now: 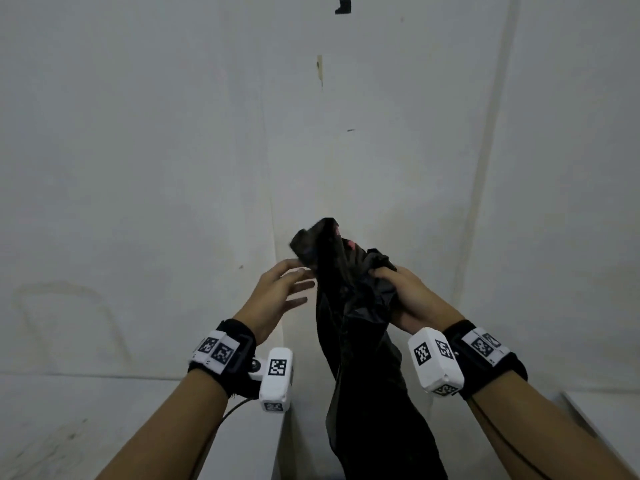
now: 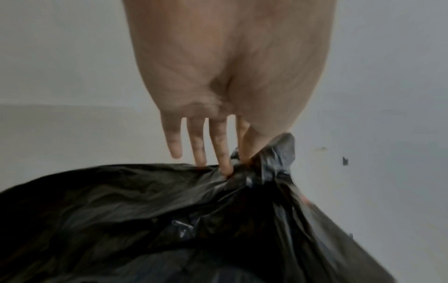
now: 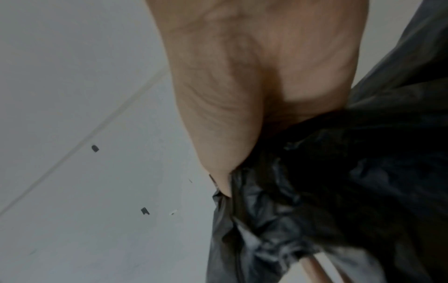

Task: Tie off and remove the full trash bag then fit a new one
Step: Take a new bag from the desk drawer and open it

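Note:
In the head view a black trash bag (image 1: 360, 341) hangs in front of me, lifted up against a white wall corner, its top bunched and its lower end cut off by the frame's bottom edge. My left hand (image 1: 294, 278) pinches the bag's upper edge between thumb and forefinger while the other fingers stay straight; the left wrist view shows this hand (image 2: 242, 153) nipping a twisted tuft of the bag (image 2: 145, 210). My right hand (image 1: 398, 285) grips the gathered plastic from the right. In the right wrist view that hand (image 3: 230, 114) curls round the crumpled bag (image 3: 339, 191). No bin is in view.
White walls meet in a corner (image 1: 273, 202) straight ahead. A pale ledge or counter (image 1: 104, 427) lies low on the left and another white surface (image 1: 606, 410) low on the right. Small black tape marks (image 1: 343, 6) dot the wall.

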